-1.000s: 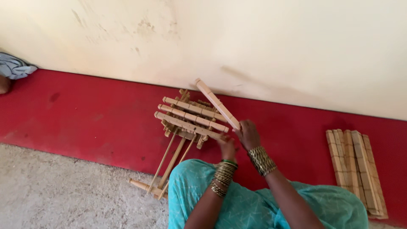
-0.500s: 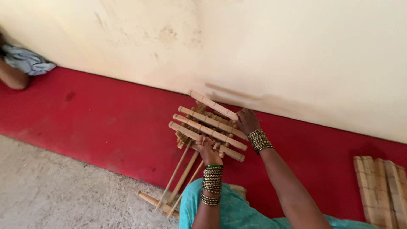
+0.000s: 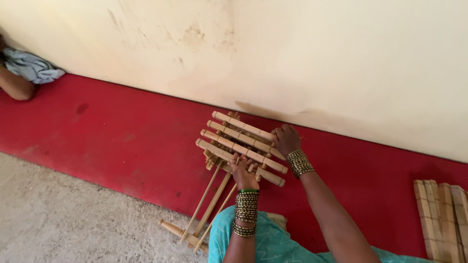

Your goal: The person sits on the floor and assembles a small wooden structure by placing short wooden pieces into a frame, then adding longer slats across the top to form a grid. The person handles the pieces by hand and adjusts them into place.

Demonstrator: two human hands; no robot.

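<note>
A wooden frame of several pale slats [image 3: 229, 141] lies tilted on the red floor band next to the wall, with thin rods [image 3: 210, 204] running down from it to a turned crossbar [image 3: 178, 231]. My left hand [image 3: 242, 171] grips the nearest slat from below, fingers curled over it. My right hand [image 3: 286, 140] rests on the right ends of the upper slats, fingers closed around one. Both wrists carry stacks of bangles.
A cream wall [image 3: 317, 58] rises behind the frame. Several flat wooden slats [image 3: 441, 216] lie at the right edge. Another person's arm and a grey cloth [image 3: 27, 73] show at the far left. Grey concrete floor [image 3: 73, 219] spreads in front.
The loose slat that my right hand held up above the frame now lies in line with the others. The view has shifted, and the frame sits lower and more central.
</note>
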